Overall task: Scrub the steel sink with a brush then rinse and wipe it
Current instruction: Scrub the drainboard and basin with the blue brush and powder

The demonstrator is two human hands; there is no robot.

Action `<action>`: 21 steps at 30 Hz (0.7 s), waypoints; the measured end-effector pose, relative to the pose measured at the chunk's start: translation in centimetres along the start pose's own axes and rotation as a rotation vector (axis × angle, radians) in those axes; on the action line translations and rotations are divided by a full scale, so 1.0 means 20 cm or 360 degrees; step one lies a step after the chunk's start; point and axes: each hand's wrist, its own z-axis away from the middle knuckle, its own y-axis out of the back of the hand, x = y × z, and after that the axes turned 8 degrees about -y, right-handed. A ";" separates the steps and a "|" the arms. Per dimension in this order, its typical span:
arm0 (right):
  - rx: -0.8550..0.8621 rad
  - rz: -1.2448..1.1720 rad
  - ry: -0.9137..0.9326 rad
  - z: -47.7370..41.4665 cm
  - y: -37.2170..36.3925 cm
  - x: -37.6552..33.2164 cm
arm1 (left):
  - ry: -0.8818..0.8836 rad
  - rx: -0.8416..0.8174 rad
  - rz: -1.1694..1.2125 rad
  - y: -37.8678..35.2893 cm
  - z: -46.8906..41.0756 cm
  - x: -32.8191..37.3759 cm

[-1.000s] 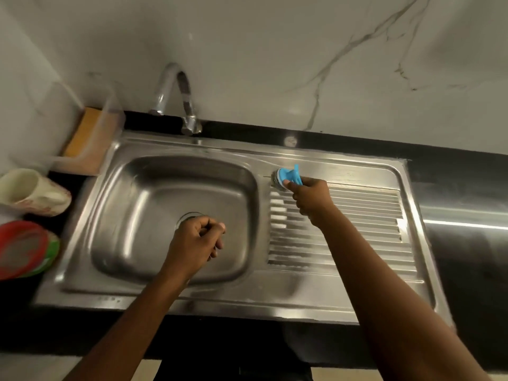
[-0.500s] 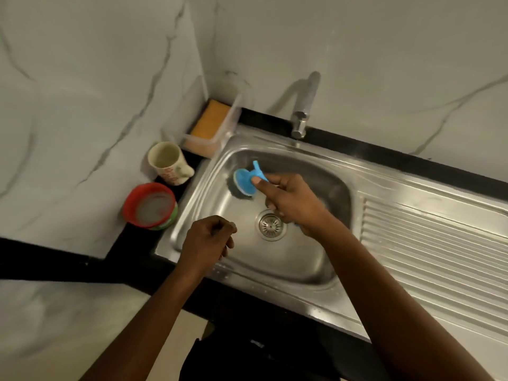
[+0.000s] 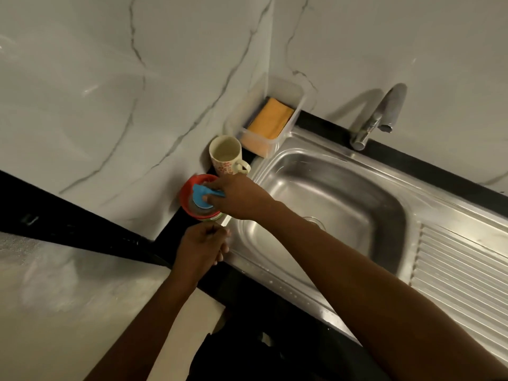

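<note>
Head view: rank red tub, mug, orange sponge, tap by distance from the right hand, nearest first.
1. Red tub, right beside the right hand.
2. Mug, just behind the tub.
3. Orange sponge, back corner.
4. Tap, farthest, off to the right.
</note>
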 end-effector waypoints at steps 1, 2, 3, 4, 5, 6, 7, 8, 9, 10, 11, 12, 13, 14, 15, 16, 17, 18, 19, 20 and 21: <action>-0.0019 0.0078 -0.0013 -0.02 -0.02 0.00 | 0.0010 0.0003 0.0000 0.01 -0.01 -0.01; -0.0032 0.0154 -0.0032 -0.04 -0.04 -0.01 | 0.0018 0.0008 -0.0001 0.02 -0.02 -0.02; -0.0040 0.0222 -0.0050 -0.05 -0.05 -0.01 | 0.0023 0.0014 -0.0003 0.03 -0.03 -0.02; -0.0053 0.0270 -0.0064 -0.06 -0.07 0.00 | 0.0028 0.0018 -0.0007 0.04 -0.03 -0.03; -0.0066 0.0297 -0.0070 -0.06 -0.08 0.00 | 0.0030 0.0017 -0.0011 0.05 -0.04 -0.03; -0.0068 0.0310 -0.0077 -0.06 -0.08 0.00 | 0.0031 0.0010 -0.0016 0.05 -0.04 -0.03; -0.0062 0.0309 -0.0081 -0.06 -0.09 0.00 | 0.0033 0.0004 -0.0016 0.05 -0.04 -0.04; -0.0055 0.0289 -0.0078 -0.06 -0.09 0.00 | 0.0033 0.0002 -0.0010 0.05 -0.04 -0.04; -0.0044 0.0254 -0.0071 -0.05 -0.08 0.00 | 0.0030 -0.0002 -0.0008 0.04 -0.04 -0.04; -0.0029 0.0202 -0.0069 -0.05 -0.07 0.00 | 0.0023 -0.0007 -0.0010 0.04 -0.04 -0.03; -0.0014 0.0131 -0.0079 -0.03 -0.06 0.00 | 0.0010 -0.0015 -0.0012 0.02 -0.04 -0.03; -0.0003 0.0041 -0.0095 -0.01 -0.03 0.01 | -0.0003 -0.0024 -0.0010 0.01 -0.04 -0.02; 0.0013 -0.0057 -0.0120 0.01 -0.01 0.02 | -0.0016 -0.0035 -0.0003 0.00 -0.04 -0.02; 0.0048 -0.0156 -0.0150 0.05 0.03 0.03 | -0.0028 -0.0053 0.0005 -0.03 -0.05 -0.01; 0.0088 -0.0244 -0.0183 0.09 0.08 0.06 | -0.0036 -0.0073 0.0011 -0.05 -0.05 0.00; 0.0135 -0.0326 -0.0224 0.15 0.13 0.09 | -0.0047 -0.0098 0.0012 -0.09 -0.05 0.02; 0.0177 -0.0401 -0.0262 0.21 0.18 0.14 | -0.0053 -0.0125 0.0005 -0.13 -0.06 0.03; 0.0206 -0.0483 -0.0305 0.28 0.23 0.18 | -0.0061 -0.0147 -0.0001 -0.17 -0.06 0.05; 0.0236 -0.0574 -0.0356 0.36 0.29 0.25 | -0.0073 -0.0177 -0.0014 -0.23 -0.07 0.07; 0.0269 -0.0665 -0.0416 0.45 0.34 0.32 | -0.0089 -0.0206 -0.0028 -0.28 -0.08 0.08; 0.0307 -0.0735 -0.0486 0.54 0.39 0.41 | -0.0107 -0.0240 -0.0039 -0.34 -0.09 0.10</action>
